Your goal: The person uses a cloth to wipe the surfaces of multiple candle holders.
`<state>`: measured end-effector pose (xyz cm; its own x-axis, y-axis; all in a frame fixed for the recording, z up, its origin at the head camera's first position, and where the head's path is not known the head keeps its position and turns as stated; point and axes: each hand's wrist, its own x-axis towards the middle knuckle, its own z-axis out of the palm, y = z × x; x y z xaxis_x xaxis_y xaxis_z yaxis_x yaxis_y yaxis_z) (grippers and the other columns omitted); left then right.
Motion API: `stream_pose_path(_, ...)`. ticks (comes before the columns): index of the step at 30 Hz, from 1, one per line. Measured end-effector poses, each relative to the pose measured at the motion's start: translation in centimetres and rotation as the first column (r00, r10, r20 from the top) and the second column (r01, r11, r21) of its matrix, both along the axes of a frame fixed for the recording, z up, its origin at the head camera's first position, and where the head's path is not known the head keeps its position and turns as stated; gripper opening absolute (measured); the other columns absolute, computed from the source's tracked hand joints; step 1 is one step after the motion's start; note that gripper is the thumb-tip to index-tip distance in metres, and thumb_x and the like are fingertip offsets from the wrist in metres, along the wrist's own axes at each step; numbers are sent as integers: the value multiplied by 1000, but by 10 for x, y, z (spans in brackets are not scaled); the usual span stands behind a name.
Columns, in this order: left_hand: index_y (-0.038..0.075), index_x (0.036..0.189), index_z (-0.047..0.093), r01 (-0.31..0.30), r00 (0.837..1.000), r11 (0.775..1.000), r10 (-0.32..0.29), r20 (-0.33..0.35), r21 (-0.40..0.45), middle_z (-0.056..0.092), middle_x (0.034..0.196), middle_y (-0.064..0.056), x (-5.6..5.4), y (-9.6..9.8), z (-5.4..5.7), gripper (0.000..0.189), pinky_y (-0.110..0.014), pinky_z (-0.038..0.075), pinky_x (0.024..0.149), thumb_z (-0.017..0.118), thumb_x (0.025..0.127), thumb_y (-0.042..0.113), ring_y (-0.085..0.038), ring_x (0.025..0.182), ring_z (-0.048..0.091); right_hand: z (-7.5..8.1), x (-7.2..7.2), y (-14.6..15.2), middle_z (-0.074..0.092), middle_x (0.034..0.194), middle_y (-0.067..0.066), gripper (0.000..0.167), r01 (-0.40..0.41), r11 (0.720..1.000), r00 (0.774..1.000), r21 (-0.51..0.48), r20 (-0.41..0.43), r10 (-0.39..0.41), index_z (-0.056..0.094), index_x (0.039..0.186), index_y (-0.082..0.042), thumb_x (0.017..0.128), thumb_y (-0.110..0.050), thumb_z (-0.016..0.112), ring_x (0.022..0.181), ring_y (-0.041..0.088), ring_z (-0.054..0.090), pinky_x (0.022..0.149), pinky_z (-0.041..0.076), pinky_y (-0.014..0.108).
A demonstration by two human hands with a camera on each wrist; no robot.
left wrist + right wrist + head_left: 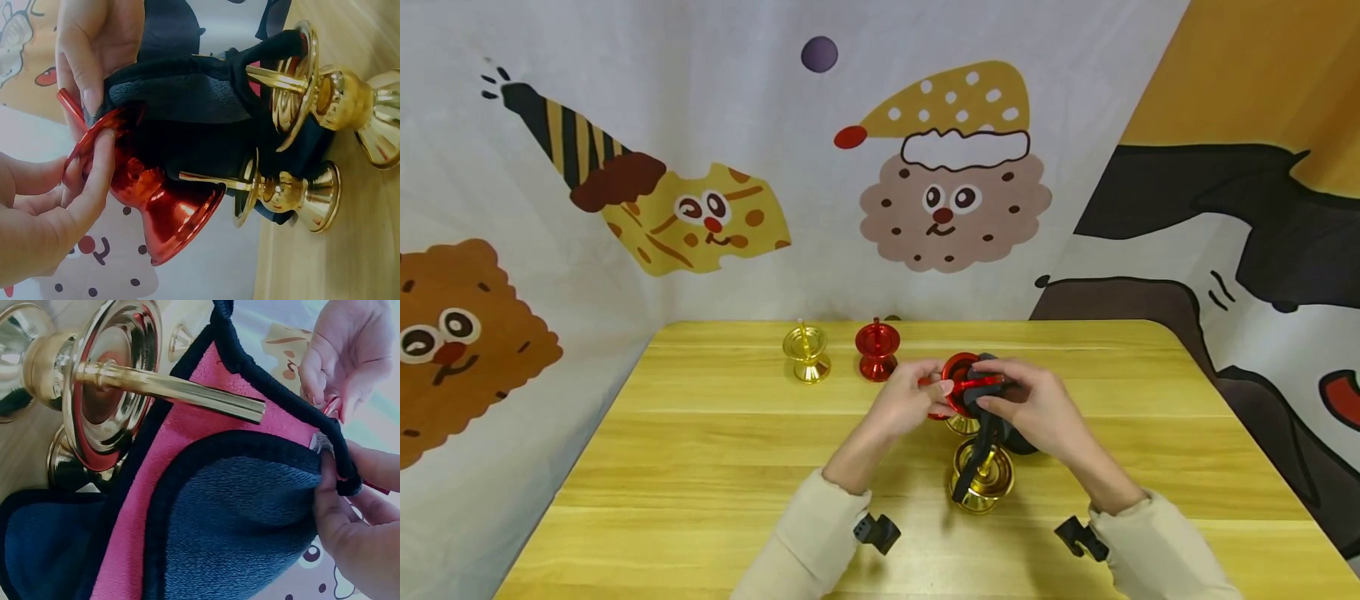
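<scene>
My left hand [904, 402] pinches the rim of a red metallic candle holder [181, 219], which is lifted off the table and tilted sideways. Its central stem points toward my right hand [1047, 410]. Between the fingers of that right hand is a dark cloth [244, 506] with a pink face and black edging, held against the red dish. The cloth hangs down over a gold candle holder [979, 500] standing upright below my hands. Just behind it, partly hidden by the hands and cloth, stands a second gold candle holder [278, 192].
At the back of the wooden table [715, 467], left of my hands, stand another gold candle holder [810, 368] and another red candle holder [877, 367]. A white cartoon-printed curtain [760, 92] hangs behind the table's far edge.
</scene>
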<state>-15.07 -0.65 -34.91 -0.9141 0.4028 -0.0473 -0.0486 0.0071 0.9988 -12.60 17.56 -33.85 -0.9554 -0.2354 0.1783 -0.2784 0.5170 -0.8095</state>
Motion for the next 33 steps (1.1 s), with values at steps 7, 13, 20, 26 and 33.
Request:
stream_pose_path(7, -12, 106, 57, 29, 1000, 998, -29, 11, 48, 55, 88, -13, -3, -1, -4, 19, -37, 55, 69, 49, 91, -5, -29, 77, 65, -4, 0, -2, 60, 109, 16, 31, 60, 997, 998, -59, 30, -58, 64, 111, -4, 80, -2, 69, 83, 21, 64, 65, 53, 24)
stream_pose_path(13, -11, 108, 59, 31, 998, 996, -35, 51, 83, 61, 93, -18, -5, -4, -7, 21, -37, 55, 69, 52, 90, -3, -31, 77, 66, -6, -1, -1, 63, 94, 12, 30, 84, 993, 996, -89, 33, -81, 65, 109, -5, 80, -3, 69, 78, 19, 64, 64, 53, 24)
stream_pose_path(20, -10, 111, 60, -21, 998, 999, 19, 54, 39, 63, 98, -20, -5, -2, -4, 23, -37, 55, 68, 53, 89, -5, -30, 74, 66, -1, -2, 0, 63, 93, 12, 31, 90, 991, 996, -98, 31, -87, 64, 110, -4, 80, -4, 69, 79, 18, 64, 64, 53, 24)
stream_pose_path(26, -8, 108, 62, -94, 995, 995, 96, 41, -33, 60, 93, -18, -5, 2, -2, 22, -33, 55, 65, 55, 87, -6, -29, 71, 66, 10, 0, 4, 62, 91, 13, 29, 79, 987, 997, -140, 25, -76, 64, 109, -2, 80, -4, 69, 77, 14, 62, 67, 53, 23)
stream_pose_path(33, -11, 110, 59, -71, 997, 998, 70, 33, 0, 58, 87, -19, -8, -1, -4, 23, -41, 54, 69, 52, 90, -2, -39, 74, 64, 25, 4, 18, 61, 89, 9, 31, 26, 976, 997, -214, -59, -39, 63, 110, 1, 80, -3, 68, 80, 13, 60, 71, 52, 22)
